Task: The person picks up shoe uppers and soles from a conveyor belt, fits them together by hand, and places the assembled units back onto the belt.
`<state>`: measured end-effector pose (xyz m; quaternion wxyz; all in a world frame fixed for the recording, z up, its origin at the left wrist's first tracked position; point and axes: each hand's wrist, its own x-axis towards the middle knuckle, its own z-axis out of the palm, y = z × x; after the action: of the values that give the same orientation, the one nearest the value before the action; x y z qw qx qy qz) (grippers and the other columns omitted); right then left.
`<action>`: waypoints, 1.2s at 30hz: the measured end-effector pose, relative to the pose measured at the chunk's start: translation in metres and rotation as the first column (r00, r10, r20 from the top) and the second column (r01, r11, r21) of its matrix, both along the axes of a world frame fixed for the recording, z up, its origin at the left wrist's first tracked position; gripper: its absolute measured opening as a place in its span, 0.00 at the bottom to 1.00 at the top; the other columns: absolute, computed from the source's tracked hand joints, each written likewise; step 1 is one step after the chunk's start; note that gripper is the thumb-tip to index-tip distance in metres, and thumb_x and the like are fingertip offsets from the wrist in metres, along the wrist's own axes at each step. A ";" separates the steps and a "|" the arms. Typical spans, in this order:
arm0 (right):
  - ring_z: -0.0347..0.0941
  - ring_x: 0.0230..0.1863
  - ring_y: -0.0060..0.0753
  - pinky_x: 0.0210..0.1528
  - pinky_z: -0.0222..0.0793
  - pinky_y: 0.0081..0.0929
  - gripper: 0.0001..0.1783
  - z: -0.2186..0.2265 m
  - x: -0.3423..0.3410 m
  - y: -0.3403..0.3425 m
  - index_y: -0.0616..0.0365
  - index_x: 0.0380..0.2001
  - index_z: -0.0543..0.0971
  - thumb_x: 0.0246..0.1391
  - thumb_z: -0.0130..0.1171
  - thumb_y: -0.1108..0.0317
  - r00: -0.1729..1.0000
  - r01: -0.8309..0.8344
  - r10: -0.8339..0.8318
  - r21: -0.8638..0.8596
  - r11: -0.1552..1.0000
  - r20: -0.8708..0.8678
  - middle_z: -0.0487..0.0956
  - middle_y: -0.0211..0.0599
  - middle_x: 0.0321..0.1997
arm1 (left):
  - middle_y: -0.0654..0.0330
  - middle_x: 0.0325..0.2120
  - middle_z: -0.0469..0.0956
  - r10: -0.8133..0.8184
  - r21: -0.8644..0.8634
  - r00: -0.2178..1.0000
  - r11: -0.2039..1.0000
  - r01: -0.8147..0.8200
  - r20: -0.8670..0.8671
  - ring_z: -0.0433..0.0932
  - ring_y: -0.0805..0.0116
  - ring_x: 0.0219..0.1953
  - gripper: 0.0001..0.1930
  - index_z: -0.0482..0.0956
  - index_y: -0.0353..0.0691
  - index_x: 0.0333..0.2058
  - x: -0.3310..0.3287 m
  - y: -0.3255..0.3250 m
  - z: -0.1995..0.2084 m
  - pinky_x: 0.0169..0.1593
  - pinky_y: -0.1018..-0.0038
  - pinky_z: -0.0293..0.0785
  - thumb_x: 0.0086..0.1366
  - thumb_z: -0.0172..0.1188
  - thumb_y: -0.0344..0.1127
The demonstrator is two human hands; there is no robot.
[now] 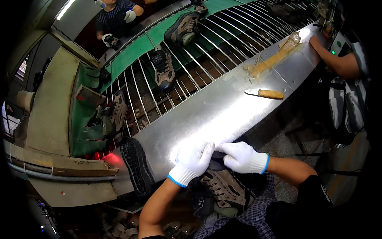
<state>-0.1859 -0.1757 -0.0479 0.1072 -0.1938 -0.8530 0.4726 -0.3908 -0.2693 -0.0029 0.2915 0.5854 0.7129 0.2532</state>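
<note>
My left hand (191, 160) and my right hand (244, 157) wear white knit gloves with blue cuffs. Both are closed, fingertips nearly meeting over the dark end of a brown and grey hiking shoe (225, 188). That shoe rests against my lap, laces up, below the bench edge. Whatever the fingers pinch is hidden by the gloves. Left of my left forearm, a black lugged outsole (137, 165) stands on its side at the bench's end. A knife (270, 94) with a wooden handle lies on the metal bench (203, 119), beyond my right hand.
Past the bench runs a rack of metal rods (195, 71) carrying several shoes, including one dark-toed shoe (164, 71). A green sheet (131, 65) lines its far side. Yellow tape (274, 59) sticks to the bench. A co-worker's arm (336, 59) reaches in at right; another person (117, 18) stands across.
</note>
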 end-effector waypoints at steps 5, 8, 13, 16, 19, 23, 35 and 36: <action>0.84 0.29 0.51 0.33 0.85 0.41 0.37 0.039 0.017 -0.004 0.67 0.71 0.65 0.59 0.57 0.65 0.977 -0.141 0.106 0.190 0.972 0.185 0.83 0.59 0.39 | 0.45 0.29 0.85 -0.017 -0.039 0.996 0.999 0.013 -0.090 0.87 0.47 0.33 0.20 0.89 0.40 0.34 0.004 0.002 0.001 0.39 0.60 0.81 0.78 0.56 0.46; 0.82 0.25 0.46 0.28 0.83 0.38 0.39 0.055 0.027 -0.013 0.68 0.70 0.65 0.57 0.61 0.65 0.973 -0.129 0.086 0.197 0.972 0.213 0.81 0.51 0.35 | 0.46 0.28 0.85 0.009 -0.036 0.996 0.999 -0.012 -0.087 0.87 0.48 0.33 0.20 0.89 0.40 0.33 0.006 0.001 -0.002 0.39 0.61 0.81 0.79 0.55 0.45; 0.78 0.25 0.38 0.23 0.78 0.29 0.36 0.049 0.041 -0.032 0.68 0.64 0.69 0.52 0.63 0.68 0.994 -0.108 0.094 0.326 0.939 0.058 0.77 0.45 0.38 | 0.49 0.25 0.85 0.065 0.109 0.998 0.992 -0.064 -0.003 0.86 0.51 0.29 0.22 0.88 0.39 0.30 0.009 -0.003 -0.011 0.37 0.64 0.81 0.79 0.54 0.44; 0.83 0.33 0.44 0.31 0.83 0.36 0.42 0.055 0.046 -0.036 0.63 0.71 0.67 0.56 0.67 0.59 0.988 -0.136 0.107 0.306 0.942 0.111 0.78 0.53 0.48 | 0.51 0.23 0.84 0.171 0.235 0.951 0.944 -0.233 0.259 0.84 0.54 0.26 0.25 0.86 0.37 0.29 0.014 -0.010 -0.028 0.36 0.64 0.81 0.80 0.52 0.47; 0.86 0.39 0.50 0.39 0.85 0.41 0.46 0.043 0.049 -0.026 0.53 0.75 0.65 0.60 0.68 0.45 0.990 -0.143 0.135 0.257 0.956 0.047 0.79 0.54 0.55 | 0.51 0.31 0.86 0.315 0.018 0.438 0.795 -0.607 0.842 0.85 0.62 0.33 0.23 0.83 0.28 0.39 0.015 -0.023 -0.055 0.44 0.66 0.82 0.82 0.47 0.43; 0.87 0.46 0.56 0.46 0.86 0.43 0.49 0.053 0.025 -0.028 0.46 0.76 0.66 0.61 0.62 0.30 0.973 -0.126 0.085 0.184 0.975 0.216 0.80 0.54 0.60 | 0.50 0.37 0.85 0.390 -0.204 0.224 0.794 -0.572 0.893 0.85 0.63 0.42 0.14 0.78 0.32 0.47 0.009 -0.033 -0.064 0.50 0.68 0.82 0.77 0.56 0.39; 0.87 0.49 0.59 0.55 0.84 0.42 0.52 0.145 -0.002 -0.019 0.55 0.76 0.59 0.55 0.71 0.46 0.991 -0.096 0.100 -0.044 0.994 0.089 0.85 0.58 0.54 | 0.49 0.53 0.79 -0.050 0.020 -0.047 0.867 -0.497 0.998 0.78 0.55 0.59 0.21 0.69 0.33 0.62 0.012 -0.053 0.000 0.67 0.60 0.73 0.73 0.51 0.32; 0.89 0.44 0.58 0.51 0.86 0.39 0.54 0.151 0.006 -0.025 0.57 0.75 0.60 0.53 0.76 0.50 0.995 -0.087 0.090 0.089 0.992 -0.033 0.86 0.58 0.52 | 0.48 0.55 0.78 -0.071 0.032 -0.061 0.874 -0.486 0.996 0.76 0.55 0.61 0.21 0.69 0.33 0.62 0.010 -0.060 -0.002 0.69 0.59 0.72 0.75 0.51 0.35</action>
<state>-0.1800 -0.2005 0.1029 0.1104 -0.1420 -0.8786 0.4425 -0.3807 -0.3295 -0.0044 0.5437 0.1489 0.3038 0.7680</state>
